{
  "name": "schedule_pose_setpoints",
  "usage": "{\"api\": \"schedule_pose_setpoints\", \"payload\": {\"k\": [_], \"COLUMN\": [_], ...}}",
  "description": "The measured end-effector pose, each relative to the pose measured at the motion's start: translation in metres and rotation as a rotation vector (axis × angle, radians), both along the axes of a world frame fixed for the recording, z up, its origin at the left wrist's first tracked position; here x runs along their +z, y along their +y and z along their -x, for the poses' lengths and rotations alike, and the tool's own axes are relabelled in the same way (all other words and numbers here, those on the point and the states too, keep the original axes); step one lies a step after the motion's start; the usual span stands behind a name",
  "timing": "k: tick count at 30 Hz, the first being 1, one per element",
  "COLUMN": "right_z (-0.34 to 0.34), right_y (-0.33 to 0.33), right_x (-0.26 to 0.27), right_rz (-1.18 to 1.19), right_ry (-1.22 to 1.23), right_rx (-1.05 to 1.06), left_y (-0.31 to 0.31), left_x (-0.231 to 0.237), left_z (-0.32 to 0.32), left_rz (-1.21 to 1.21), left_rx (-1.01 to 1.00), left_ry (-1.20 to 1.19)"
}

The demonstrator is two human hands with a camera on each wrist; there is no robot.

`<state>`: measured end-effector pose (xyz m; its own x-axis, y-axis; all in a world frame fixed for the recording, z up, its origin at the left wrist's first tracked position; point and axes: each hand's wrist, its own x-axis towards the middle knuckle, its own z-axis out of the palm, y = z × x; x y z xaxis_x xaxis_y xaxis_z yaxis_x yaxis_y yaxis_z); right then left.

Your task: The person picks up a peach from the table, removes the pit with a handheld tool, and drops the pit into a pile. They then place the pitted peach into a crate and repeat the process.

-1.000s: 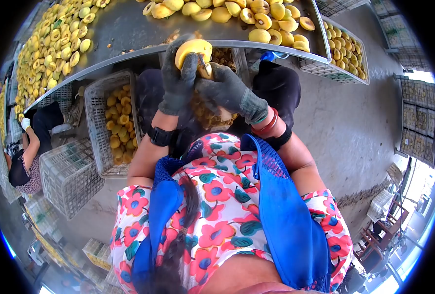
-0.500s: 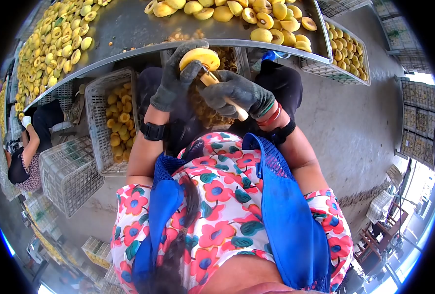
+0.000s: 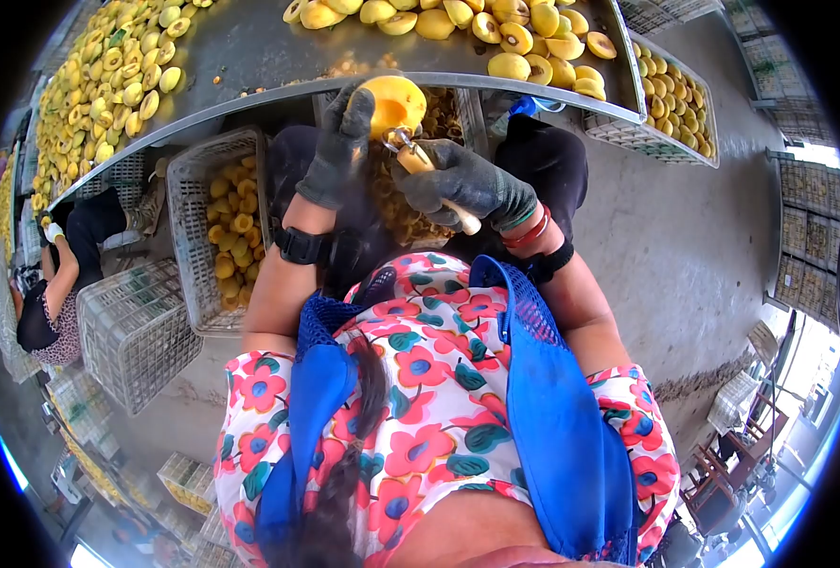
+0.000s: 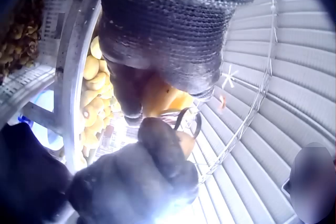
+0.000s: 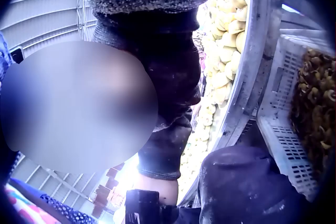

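In the head view my dark-gloved left hand (image 3: 337,156) grips a yellow peach (image 3: 399,99), fingers round its left side, over the table's front edge. My right hand (image 3: 472,185), also gloved, has its fingers curled round the wooden handle of a pitting tool (image 3: 461,220). The tool's metal loop sits right at the peach's lower edge. The left wrist view shows the curved loop (image 4: 196,121) beside the yellow flesh, below the left glove (image 4: 163,40). In the right wrist view the right glove (image 5: 149,50) hides the peach and tool.
A metal table (image 3: 259,52) carries heaps of halved peaches (image 3: 112,90). Crates of peach pieces stand at left (image 3: 185,227) and right (image 3: 671,95). Another crate (image 5: 283,98) of brownish scraps sits under the table, between the knees. Another person (image 3: 55,312) works at far left.
The right hand has turned, bringing the tool's wooden handle into sight. The left hand has tilted the peach, so more of its yellow face shows, and both hands have shifted slightly right.
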<state>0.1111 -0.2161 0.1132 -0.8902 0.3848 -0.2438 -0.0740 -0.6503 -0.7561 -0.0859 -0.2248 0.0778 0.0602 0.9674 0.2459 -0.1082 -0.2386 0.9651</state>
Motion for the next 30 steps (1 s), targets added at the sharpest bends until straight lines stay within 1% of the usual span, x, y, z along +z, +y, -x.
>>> {"api": "schedule_pose_setpoints", "payload": {"k": [1,2,4,7,10,13,14,15,16,17,18,19,20,21,22,23,24,25,26,28,29,30], "right_z": [0.001,-0.001,-0.002,0.002,0.008,0.010,0.010,0.008,0.006,0.005,0.002,0.001,0.000,-0.001,-0.002,-0.002,0.000,0.001,0.001,0.002,0.004,0.006], "right_y": [-0.002,-0.001,0.000,0.001,0.000,0.000,0.000,-0.001,-0.001,0.000,0.001,-0.001,-0.002,-0.002,-0.003,-0.003,-0.004,-0.005,-0.005,-0.005,-0.004,-0.004], "right_x": [0.001,-0.002,-0.009,-0.017,-0.017,-0.019,-0.022,-0.027,-0.032,-0.035,-0.033,-0.031,-0.029,-0.030,-0.033,-0.037,-0.043,-0.046,-0.047,-0.049,-0.050,-0.051], "right_rz": [-0.032,-0.033,-0.087,-0.206,-0.298,-0.368,-0.391,-0.455,-0.518,-0.583,-0.557,-0.529,-0.502,-0.507,-0.514,-0.521,-0.576,-0.556,-0.534,-0.536,-0.558,-0.579], "right_ry": [0.019,-0.018,-0.050,-0.125,-0.226,-0.359,-0.409,-0.456,-0.503,-0.549,-0.553,-0.556,-0.557,-0.550,-0.542,-0.532,-0.539,-0.522,-0.508,-0.510,-0.526,-0.544], "right_rx": [-0.028,-0.039,-0.051,-0.073,-0.115,-0.134,-0.137,-0.144,-0.154,-0.164,-0.151,-0.137,-0.121,-0.122,-0.122,-0.122,-0.158,-0.162,-0.161,-0.168,-0.179,-0.190], "left_y": [-0.001,0.002,0.002,0.001,-0.001,-0.018,-0.023,-0.029,-0.041,-0.053,-0.063,-0.079,-0.095,-0.107,-0.124,-0.134,-0.129,-0.125,-0.108,-0.047,-0.011,-0.010], "left_x": [-0.006,-0.007,-0.006,-0.003,-0.007,0.011,0.003,-0.005,0.000,0.005,-0.008,-0.023,-0.049,-0.059,-0.090,-0.112,-0.104,-0.097,-0.119,-0.077,-0.086,-0.087], "left_z": [0.001,0.003,0.008,0.017,0.024,0.041,0.068,0.094,0.107,0.120,0.139,0.174,0.225,0.254,0.297,0.326,0.326,0.325,0.358,0.297,0.296,0.299], "left_rz": [0.082,0.218,0.361,0.324,0.415,0.360,-0.008,-0.436,-0.125,0.137,0.077,0.177,0.244,0.390,0.387,0.380,0.305,0.230,0.012,-0.027,-0.066,-0.067], "left_rx": [0.031,0.046,0.047,-0.042,0.129,0.273,0.261,0.527,0.577,0.674,0.782,0.807,0.847,0.880,0.993,1.107,1.153,1.196,1.098,0.945,0.835,0.838], "left_ry": [-0.096,-0.244,-0.428,-0.536,-0.522,-0.431,0.334,1.006,0.715,0.372,0.414,0.509,0.694,0.873,1.024,1.176,1.263,1.348,1.488,1.244,0.989,0.987]}}
